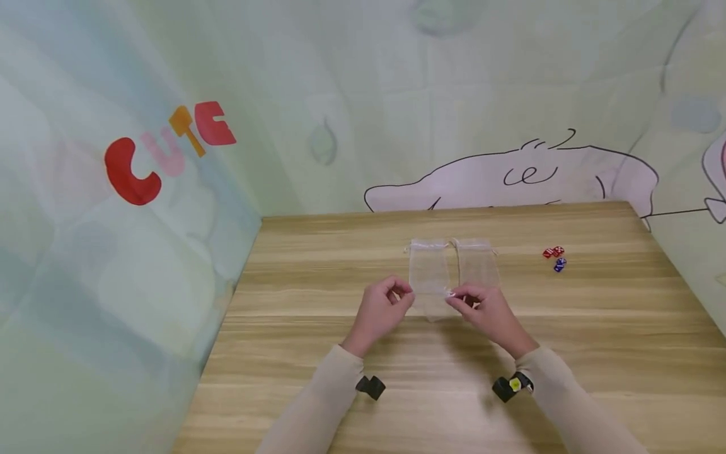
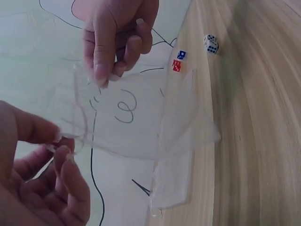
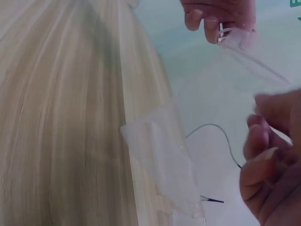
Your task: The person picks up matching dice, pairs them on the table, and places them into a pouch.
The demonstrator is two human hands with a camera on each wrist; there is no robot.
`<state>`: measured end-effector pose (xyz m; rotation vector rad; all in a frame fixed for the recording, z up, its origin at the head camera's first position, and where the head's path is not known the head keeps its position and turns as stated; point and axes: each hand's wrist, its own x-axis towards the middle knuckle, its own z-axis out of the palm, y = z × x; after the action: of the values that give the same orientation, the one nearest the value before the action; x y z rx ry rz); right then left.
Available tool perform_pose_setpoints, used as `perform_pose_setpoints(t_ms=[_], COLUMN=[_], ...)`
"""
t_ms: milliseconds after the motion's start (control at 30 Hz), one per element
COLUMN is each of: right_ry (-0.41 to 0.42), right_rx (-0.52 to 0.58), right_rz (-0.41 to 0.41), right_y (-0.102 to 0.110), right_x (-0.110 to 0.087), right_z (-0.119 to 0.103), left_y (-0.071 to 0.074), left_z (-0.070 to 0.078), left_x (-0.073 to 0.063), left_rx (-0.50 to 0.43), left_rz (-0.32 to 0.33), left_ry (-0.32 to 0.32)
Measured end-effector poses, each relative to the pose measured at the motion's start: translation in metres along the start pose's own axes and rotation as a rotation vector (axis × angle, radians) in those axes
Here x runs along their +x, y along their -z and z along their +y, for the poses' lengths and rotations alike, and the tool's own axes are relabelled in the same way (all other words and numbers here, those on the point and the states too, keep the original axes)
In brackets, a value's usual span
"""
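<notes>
Fingers (image 2: pixel 33 128) and thumb of the left hand (image 1: pixel 381 310) are drawn together, pinching one upper corner of a sheer white pouch (image 1: pixel 433 307); across from it, the right hand (image 1: pixel 492 312) pinches the other upper corner the same way. Between them the top edge is stretched out, and the see-through cloth hangs down over the wooden table (image 1: pixel 317 265); I cannot tell from where I stand whether its lowest tip touches the wood. The remaining fingers of both hands are curled loosely inward.

Just beyond the held pouch, two more of the same kind lie flat side by side, the left-hand pouch (image 1: pixel 429 265) and the right-hand pouch (image 1: pixel 476 258), a narrow strip of wood between them. Well off to the right sit red dice (image 1: pixel 558 251), with blue dice (image 1: pixel 560 263) just beside them on the near side. White dice (image 2: pixel 211 43) with dark spots show from the left wrist, also on the tabletop.

Each beige sleeve (image 1: pixel 323 394) ends at a wrist with a small black device. Past the far edge stands a pale green wall (image 1: pixel 317 82) with a cartoon animal (image 1: pixel 471 176) outlined on it.
</notes>
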<state>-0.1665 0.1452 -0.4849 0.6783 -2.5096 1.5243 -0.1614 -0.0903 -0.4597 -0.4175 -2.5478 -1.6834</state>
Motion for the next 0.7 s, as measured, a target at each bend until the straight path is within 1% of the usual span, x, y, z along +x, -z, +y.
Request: perform_pose_setpoints(t_ms=[67, 167, 267, 333, 400, 467, 567, 633, 700], right_ry=[-0.036, -0.127, -0.201, -0.217, -0.221, -0.214, -0.220, -0.239, -0.276], right_rx=[-0.001, -0.009, -0.047, -0.077, -0.101, -0.107, -0.097, -0.077, -0.054], right_rz=[-0.047, -0.100, -0.102, -0.094, -0.078, -0.053, -0.001, 0.018, 0.024], right_y=[0.000, 0.000, -0.003, -0.006, -0.008, -0.011, -0.012, -0.012, -0.010], right_x=[-0.002, -0.002, 0.000, 0.002, 0.003, 0.004, 0.005, 0.005, 0.005], right_z=[-0.003, -0.009, -0.017, -0.022, -0.026, -0.030, -0.035, -0.037, -0.038], left_y=[-0.002, -0.004, -0.006, -0.008, -0.010, -0.012, -0.014, -0.014, -0.014], left_z=[0.001, 0.004, 0.009, 0.012, 0.014, 0.017, 0.022, 0.023, 0.024], left_x=[-0.001, 0.000, -0.001, -0.001, -0.003, -0.004, -0.007, -0.008, -0.007], left_rx=[0.022, 0.044, 0.055, 0.054, 0.075, 0.144, 0.315, 0.429, 0.496], left_rz=[-0.004, -0.004, -0.020, -0.034, -0.036, -0.022, 0.001, 0.025, 0.051], left_ry=[0.012, 0.017, 0.011, 0.008, 0.000, -0.006, -0.002, -0.002, -0.005])
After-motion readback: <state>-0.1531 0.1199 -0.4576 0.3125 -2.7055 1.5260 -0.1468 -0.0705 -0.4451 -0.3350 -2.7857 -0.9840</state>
